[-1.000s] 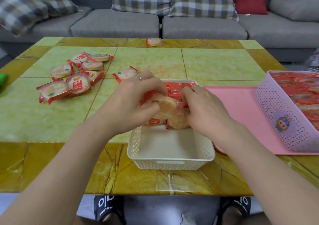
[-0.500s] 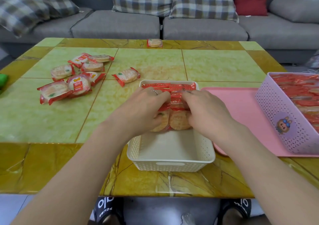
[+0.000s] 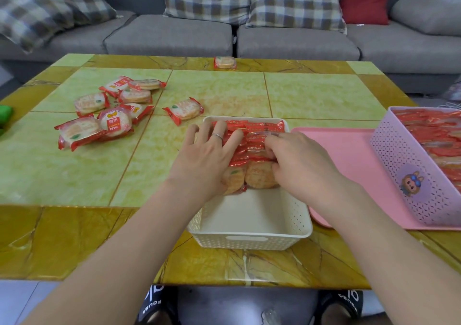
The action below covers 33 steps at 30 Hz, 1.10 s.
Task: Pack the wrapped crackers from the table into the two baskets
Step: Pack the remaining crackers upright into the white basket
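At the far left edge of the desk (image 3: 74, 175) lies a green object (image 3: 5, 115). A loose pile of wrapped crackers (image 3: 107, 115) sits on the left half, and a single packet (image 3: 183, 110) lies just beyond the white basket (image 3: 249, 235). The left hand (image 3: 207, 157), its grip open, presses flat fingers on the row of packed crackers (image 3: 252, 147) standing in the basket's far half. The right hand (image 3: 299, 165) curls its fingers onto the same row. One stray packet (image 3: 225, 62) lies at the far edge. Right, the pink tray (image 3: 349, 160) carries the lilac basket (image 3: 411, 185), filled with crackers.
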Tool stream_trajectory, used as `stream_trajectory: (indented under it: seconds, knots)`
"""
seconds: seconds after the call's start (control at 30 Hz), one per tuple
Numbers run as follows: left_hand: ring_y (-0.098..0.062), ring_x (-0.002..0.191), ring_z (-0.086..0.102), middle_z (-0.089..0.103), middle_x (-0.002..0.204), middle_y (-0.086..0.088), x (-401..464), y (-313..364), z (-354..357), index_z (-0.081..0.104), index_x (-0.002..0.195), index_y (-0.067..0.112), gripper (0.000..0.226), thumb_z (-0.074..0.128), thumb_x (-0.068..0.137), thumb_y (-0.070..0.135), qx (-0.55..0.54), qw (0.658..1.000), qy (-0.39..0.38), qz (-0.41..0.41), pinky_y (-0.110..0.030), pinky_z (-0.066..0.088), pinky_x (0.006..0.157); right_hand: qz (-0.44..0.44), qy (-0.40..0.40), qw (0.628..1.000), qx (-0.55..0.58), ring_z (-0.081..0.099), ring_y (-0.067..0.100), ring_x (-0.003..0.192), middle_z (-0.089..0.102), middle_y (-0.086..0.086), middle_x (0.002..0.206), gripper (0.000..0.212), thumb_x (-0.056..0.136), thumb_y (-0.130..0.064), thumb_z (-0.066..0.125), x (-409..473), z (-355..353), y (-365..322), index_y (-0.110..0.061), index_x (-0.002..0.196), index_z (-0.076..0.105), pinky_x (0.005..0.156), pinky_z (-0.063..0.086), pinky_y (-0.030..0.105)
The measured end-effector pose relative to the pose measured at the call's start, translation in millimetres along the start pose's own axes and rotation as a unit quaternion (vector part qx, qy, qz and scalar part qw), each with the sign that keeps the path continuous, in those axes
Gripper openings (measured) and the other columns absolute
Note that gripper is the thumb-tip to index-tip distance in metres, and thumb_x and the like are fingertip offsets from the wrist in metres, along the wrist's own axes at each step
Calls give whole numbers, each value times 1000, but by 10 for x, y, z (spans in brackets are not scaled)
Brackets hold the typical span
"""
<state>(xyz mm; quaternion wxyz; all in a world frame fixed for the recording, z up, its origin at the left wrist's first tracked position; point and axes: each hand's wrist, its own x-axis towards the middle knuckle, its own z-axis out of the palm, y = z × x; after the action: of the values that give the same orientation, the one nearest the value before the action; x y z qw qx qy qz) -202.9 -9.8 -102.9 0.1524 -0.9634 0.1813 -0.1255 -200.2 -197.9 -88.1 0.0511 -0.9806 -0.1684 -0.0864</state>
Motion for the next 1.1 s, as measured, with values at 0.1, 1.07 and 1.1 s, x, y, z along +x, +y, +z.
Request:
stream_trajectory:
  seconds: [0.1,1.07,1.1]
  knots:
    - [-40,146,17,11,158,-19,16,4,11,-5,150,22,117,66,72,73,9,999,-18,-29,-50,17,120,2,0,1000,2,52,27,94,58,2,97,24,81,0,57,-17,-14,-11,-19,89,44,63,31,34]
    - [-27,151,9,7,164,-10,4,-122,19,-5,158,25,120,71,72,58,-190,979,-59,-44,-38,43,107,11,-2,1000,-9,51,27,98,50,5,107,33,78,-9,65,-22,-26,-128,-15,107,51,68,32,33]
    - [-27,152,7,5,164,-10,-6,-130,12,-6,158,26,125,69,67,68,-201,976,-68,-41,-40,39,112,12,-6,1000,-4,51,27,99,50,5,108,34,78,-11,65,-28,-31,-137,-15,108,51,68,34,33]
